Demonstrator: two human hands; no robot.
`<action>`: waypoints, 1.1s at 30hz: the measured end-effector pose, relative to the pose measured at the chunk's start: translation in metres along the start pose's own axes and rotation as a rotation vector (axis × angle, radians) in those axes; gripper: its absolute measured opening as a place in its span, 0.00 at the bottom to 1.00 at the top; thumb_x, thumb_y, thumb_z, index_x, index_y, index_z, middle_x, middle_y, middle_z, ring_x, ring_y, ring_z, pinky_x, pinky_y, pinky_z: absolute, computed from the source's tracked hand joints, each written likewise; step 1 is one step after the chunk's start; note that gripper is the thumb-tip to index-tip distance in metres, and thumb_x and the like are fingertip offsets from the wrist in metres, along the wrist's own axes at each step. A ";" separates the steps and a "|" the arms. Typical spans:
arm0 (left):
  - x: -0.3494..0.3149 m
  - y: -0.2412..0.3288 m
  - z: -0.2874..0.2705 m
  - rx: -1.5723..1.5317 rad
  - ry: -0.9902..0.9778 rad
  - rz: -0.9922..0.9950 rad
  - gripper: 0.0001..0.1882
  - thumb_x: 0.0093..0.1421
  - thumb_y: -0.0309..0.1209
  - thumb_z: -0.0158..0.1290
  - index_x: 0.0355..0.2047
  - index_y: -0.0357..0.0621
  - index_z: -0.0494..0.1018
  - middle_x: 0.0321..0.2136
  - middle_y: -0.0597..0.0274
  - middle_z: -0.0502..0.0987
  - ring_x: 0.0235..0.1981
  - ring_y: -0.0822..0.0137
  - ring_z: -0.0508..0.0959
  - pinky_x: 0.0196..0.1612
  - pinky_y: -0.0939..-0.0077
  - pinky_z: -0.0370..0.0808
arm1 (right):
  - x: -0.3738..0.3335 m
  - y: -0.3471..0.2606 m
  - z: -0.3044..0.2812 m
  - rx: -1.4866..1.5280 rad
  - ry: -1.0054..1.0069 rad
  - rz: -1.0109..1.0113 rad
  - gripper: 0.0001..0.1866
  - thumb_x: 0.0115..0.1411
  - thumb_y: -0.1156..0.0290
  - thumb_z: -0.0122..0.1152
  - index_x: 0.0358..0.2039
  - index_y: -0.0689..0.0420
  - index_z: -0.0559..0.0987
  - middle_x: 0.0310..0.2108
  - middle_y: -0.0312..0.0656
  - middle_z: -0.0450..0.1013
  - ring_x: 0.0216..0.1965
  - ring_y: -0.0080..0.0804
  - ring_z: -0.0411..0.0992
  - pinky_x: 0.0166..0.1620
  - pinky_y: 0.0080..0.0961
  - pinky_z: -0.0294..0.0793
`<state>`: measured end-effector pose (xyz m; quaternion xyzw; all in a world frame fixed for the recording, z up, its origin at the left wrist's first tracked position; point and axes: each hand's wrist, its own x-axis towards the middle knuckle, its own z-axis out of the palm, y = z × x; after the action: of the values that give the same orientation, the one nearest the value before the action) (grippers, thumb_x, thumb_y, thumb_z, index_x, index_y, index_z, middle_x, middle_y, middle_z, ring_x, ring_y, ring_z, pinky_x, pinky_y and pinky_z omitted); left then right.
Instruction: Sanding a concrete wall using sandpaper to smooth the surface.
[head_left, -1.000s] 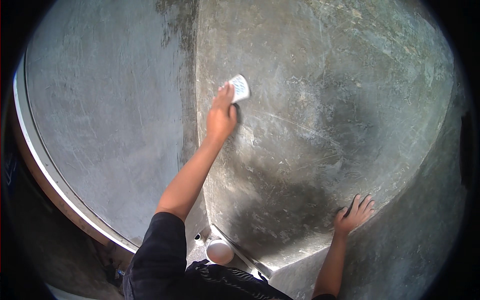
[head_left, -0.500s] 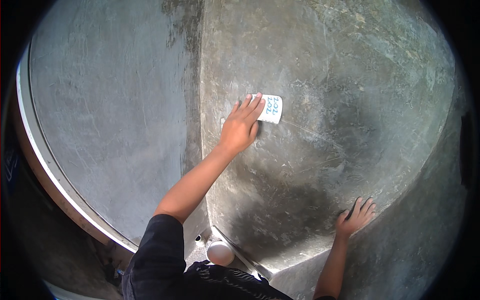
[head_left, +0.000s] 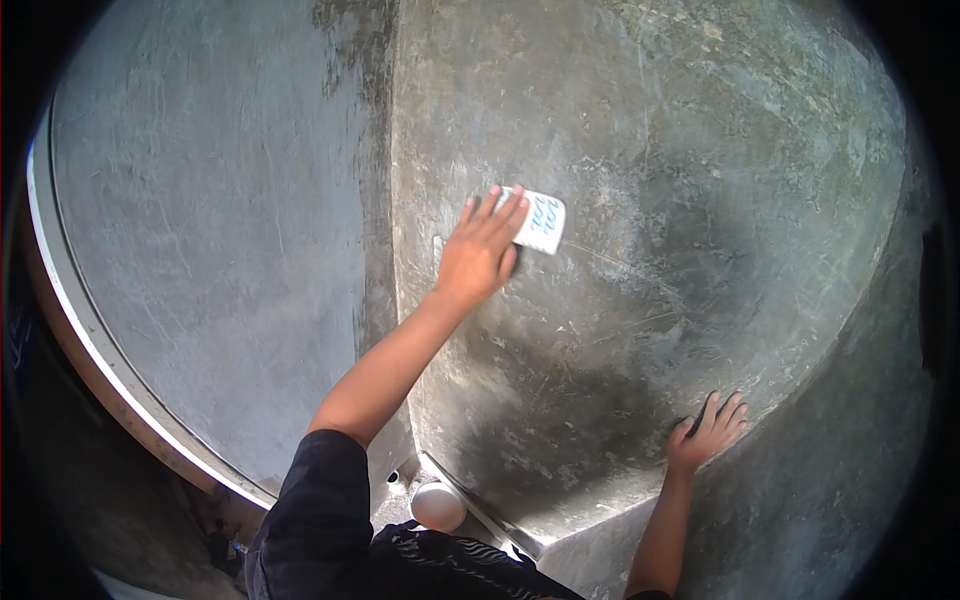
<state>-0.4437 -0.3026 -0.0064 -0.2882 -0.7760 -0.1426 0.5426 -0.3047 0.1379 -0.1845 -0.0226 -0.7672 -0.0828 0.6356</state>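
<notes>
My left hand (head_left: 476,258) presses a small white piece of sandpaper (head_left: 541,222) flat on the grey plastered wall (head_left: 600,320). The fingers lie over the sandpaper's left part, while its right part, with blue print, sticks out uncovered. The side against the wall is hidden. Lower down on the right, my right hand (head_left: 710,438) rests with spread fingers on the same wall, close to its right corner edge, and holds nothing.
Left of the inside corner stands another grey wall (head_left: 220,240), bordered by a white curved-looking edge strip (head_left: 95,345). Below, near my body, is a round whitish container (head_left: 437,507) beside a pale bar (head_left: 465,497). A shadow darkens the lower wall.
The sandpaper has tilted slightly, its lower right corner dipping, and it looks a little blurred. My left hand has barely shifted on the wall. My right hand stays in its place.
</notes>
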 end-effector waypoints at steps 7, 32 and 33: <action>0.009 -0.036 -0.003 0.058 0.175 -0.227 0.32 0.57 0.25 0.49 0.65 0.47 0.71 0.67 0.58 0.69 0.69 0.47 0.66 0.72 0.44 0.58 | 0.000 -0.002 0.002 0.007 -0.006 0.001 0.33 0.62 0.61 0.46 0.68 0.54 0.68 0.73 0.59 0.54 0.74 0.66 0.47 0.72 0.65 0.40; -0.003 -0.019 0.018 0.021 0.193 -0.253 0.33 0.57 0.23 0.51 0.66 0.43 0.69 0.69 0.54 0.66 0.70 0.42 0.63 0.72 0.38 0.54 | -0.004 0.001 0.000 0.005 -0.022 0.015 0.32 0.64 0.59 0.46 0.67 0.55 0.70 0.73 0.60 0.55 0.74 0.67 0.48 0.71 0.67 0.41; -0.004 -0.007 0.017 -0.021 0.141 -0.164 0.35 0.57 0.22 0.49 0.68 0.46 0.67 0.70 0.52 0.65 0.72 0.42 0.61 0.72 0.39 0.52 | -0.004 0.000 -0.001 0.012 -0.029 0.022 0.31 0.64 0.58 0.46 0.67 0.55 0.70 0.73 0.60 0.55 0.74 0.67 0.48 0.71 0.67 0.41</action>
<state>-0.4598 -0.2997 -0.0163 -0.2186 -0.7554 -0.2146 0.5793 -0.3034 0.1384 -0.1886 -0.0284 -0.7765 -0.0708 0.6255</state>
